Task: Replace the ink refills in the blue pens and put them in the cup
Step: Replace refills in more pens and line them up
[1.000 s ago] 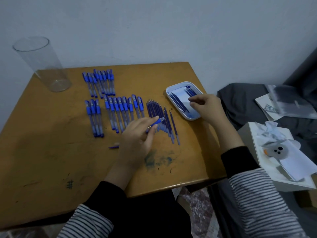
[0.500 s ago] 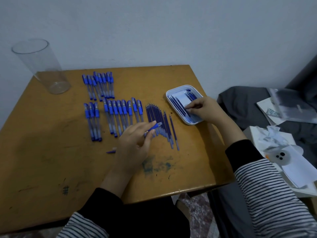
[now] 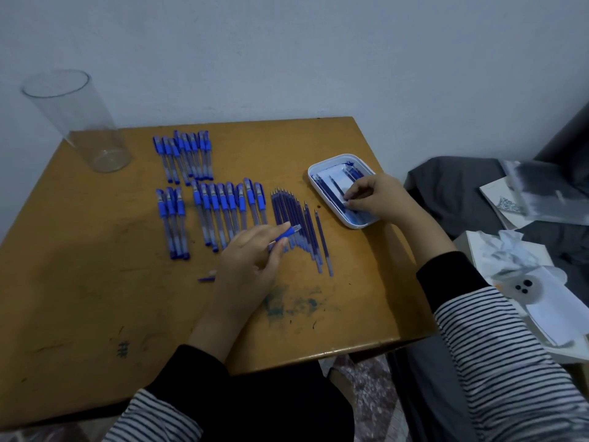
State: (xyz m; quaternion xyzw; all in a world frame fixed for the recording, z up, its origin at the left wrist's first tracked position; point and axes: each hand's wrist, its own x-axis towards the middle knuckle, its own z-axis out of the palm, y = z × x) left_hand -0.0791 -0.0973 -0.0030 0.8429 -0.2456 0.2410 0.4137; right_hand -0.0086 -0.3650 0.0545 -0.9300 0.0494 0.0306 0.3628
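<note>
**Reaching into the white tray [image 3: 334,159]**

The tray holds loose blue refills [image 3: 328,189], while the clear cup [image 3: 95,135] stands upright at the bench's [image 3: 95,282] far left corner. The right hand [image 3: 376,199] has slid from the tray's near edge onto those refills, fingers curled. Whether its grip pinches one, I can't tell. The left hand [image 3: 251,260] still pinches a blue pen [image 3: 288,232] over the refill row [image 3: 296,218], with the barrel partly hidden under the palm.
</note>
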